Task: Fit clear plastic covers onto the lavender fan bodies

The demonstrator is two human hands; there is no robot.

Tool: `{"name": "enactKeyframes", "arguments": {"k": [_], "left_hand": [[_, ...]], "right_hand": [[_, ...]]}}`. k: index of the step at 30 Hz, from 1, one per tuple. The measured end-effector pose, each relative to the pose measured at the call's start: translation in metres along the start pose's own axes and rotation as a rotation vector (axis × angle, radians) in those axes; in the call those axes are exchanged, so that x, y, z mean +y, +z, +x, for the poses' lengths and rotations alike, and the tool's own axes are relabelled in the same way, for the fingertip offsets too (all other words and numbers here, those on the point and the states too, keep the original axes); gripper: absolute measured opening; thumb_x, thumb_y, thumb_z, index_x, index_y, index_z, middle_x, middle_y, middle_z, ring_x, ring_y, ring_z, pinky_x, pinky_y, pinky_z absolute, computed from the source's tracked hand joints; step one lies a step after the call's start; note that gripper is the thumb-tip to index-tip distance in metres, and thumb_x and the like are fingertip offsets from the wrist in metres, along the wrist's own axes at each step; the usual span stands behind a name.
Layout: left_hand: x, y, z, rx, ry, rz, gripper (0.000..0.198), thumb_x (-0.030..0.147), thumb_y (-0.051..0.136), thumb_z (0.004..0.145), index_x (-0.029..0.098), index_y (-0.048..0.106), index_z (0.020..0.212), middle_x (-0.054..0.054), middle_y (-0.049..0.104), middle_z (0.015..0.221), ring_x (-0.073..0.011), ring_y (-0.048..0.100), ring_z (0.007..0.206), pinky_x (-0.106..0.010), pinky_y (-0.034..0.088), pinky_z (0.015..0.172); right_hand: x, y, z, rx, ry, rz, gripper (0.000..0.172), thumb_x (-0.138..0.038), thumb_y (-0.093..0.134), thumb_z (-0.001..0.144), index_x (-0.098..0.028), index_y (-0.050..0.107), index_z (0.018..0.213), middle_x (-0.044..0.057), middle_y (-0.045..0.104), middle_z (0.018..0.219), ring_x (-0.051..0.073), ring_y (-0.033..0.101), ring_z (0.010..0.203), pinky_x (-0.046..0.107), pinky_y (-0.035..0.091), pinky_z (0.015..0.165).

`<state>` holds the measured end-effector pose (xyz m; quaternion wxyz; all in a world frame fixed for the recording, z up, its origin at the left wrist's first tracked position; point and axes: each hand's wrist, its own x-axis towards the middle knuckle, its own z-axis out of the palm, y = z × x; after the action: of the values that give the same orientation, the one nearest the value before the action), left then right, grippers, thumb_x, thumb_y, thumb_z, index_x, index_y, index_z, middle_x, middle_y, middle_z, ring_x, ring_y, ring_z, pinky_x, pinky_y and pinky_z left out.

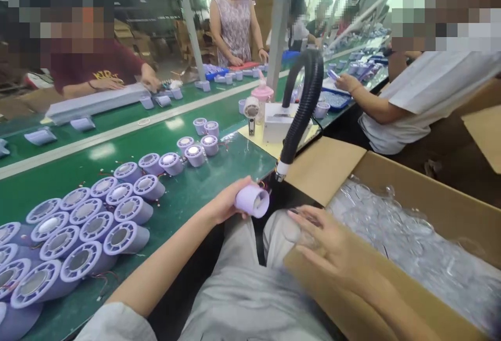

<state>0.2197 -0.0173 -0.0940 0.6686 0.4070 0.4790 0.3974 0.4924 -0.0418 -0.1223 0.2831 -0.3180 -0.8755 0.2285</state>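
My left hand (229, 202) is closed around a lilac round fan housing (253, 201), held over my lap at the near edge of the green belt (203, 179). My right hand (329, 239) sits over the near flap of the cardboard box (410, 189), fingers bent on a clear plastic part (297, 231) that is blurred. The box is filled with clear plastic parts (407, 242).
Several lilac housings (82, 226) lie in rows on the belt at left, more (195, 150) further up. A black ribbed hose (303, 106) hangs from a white unit (279, 121). A seated person (410, 101) is at right; other people work across the belt.
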Motion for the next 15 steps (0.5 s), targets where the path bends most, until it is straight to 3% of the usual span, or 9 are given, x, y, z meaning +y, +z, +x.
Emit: {"name": "enactKeyframes", "arguments": {"k": [3, 5, 8, 11, 13, 15], "left_hand": [[-0.026, 0.015, -0.021, -0.160, -0.090, 0.114, 0.031, 0.044, 0.052, 0.081, 0.015, 0.061, 0.091, -0.002, 0.058, 0.075, -0.0105, 0.050, 0.054, -0.020, 0.036, 0.041], [-0.033, 0.019, -0.031, -0.201, -0.009, 0.308, 0.023, 0.036, 0.054, 0.082, 0.016, 0.063, 0.089, -0.003, 0.060, 0.081, -0.0114, 0.052, 0.063, -0.022, 0.042, 0.052], [-0.035, 0.019, -0.040, -0.170, 0.244, 0.642, 0.015, 0.026, 0.058, 0.084, 0.018, 0.067, 0.091, -0.004, 0.062, 0.093, -0.0152, 0.055, 0.084, -0.029, 0.044, 0.078], [-0.037, 0.021, -0.045, -0.096, 0.379, 0.765, 0.016, 0.032, 0.063, 0.084, 0.020, 0.068, 0.095, -0.004, 0.062, 0.096, -0.0177, 0.055, 0.091, -0.032, 0.042, 0.084], [-0.043, 0.022, -0.047, -0.022, 0.412, 0.745, 0.032, 0.040, 0.072, 0.076, 0.021, 0.066, 0.101, -0.005, 0.061, 0.098, -0.0185, 0.055, 0.090, -0.033, 0.044, 0.082], [-0.052, 0.022, -0.046, 0.033, 0.440, 0.699, 0.054, 0.047, 0.081, 0.063, 0.022, 0.066, 0.108, -0.006, 0.059, 0.099, -0.0198, 0.056, 0.089, -0.033, 0.046, 0.079]], "right_hand": [[-0.021, 0.020, 0.015, 0.039, -0.059, -0.274, 0.047, -0.021, 0.056, 0.090, -0.024, 0.054, 0.137, 0.018, 0.047, 0.134, 0.036, 0.052, 0.113, 0.055, 0.052, 0.086], [-0.025, 0.027, 0.019, -0.005, -0.021, -0.318, 0.040, -0.011, 0.057, 0.085, -0.021, 0.063, 0.124, 0.018, 0.046, 0.135, 0.036, 0.051, 0.112, 0.053, 0.053, 0.084], [-0.025, 0.026, 0.019, -0.118, 0.026, -0.115, 0.029, -0.002, 0.064, 0.076, -0.018, 0.070, 0.100, 0.015, 0.046, 0.134, 0.033, 0.050, 0.116, 0.050, 0.048, 0.094], [-0.027, 0.020, 0.019, -0.214, 0.109, 0.191, 0.014, -0.014, 0.075, 0.076, -0.018, 0.068, 0.088, 0.011, 0.050, 0.125, 0.028, 0.052, 0.115, 0.046, 0.045, 0.099], [-0.031, 0.016, 0.020, -0.230, 0.187, 0.324, 0.009, -0.027, 0.069, 0.085, -0.018, 0.069, 0.081, 0.009, 0.053, 0.116, 0.025, 0.054, 0.110, 0.044, 0.044, 0.098], [-0.035, 0.014, 0.022, -0.184, 0.273, 0.393, 0.024, -0.032, 0.058, 0.092, -0.019, 0.069, 0.076, 0.008, 0.054, 0.111, 0.023, 0.056, 0.104, 0.041, 0.045, 0.092]]}}
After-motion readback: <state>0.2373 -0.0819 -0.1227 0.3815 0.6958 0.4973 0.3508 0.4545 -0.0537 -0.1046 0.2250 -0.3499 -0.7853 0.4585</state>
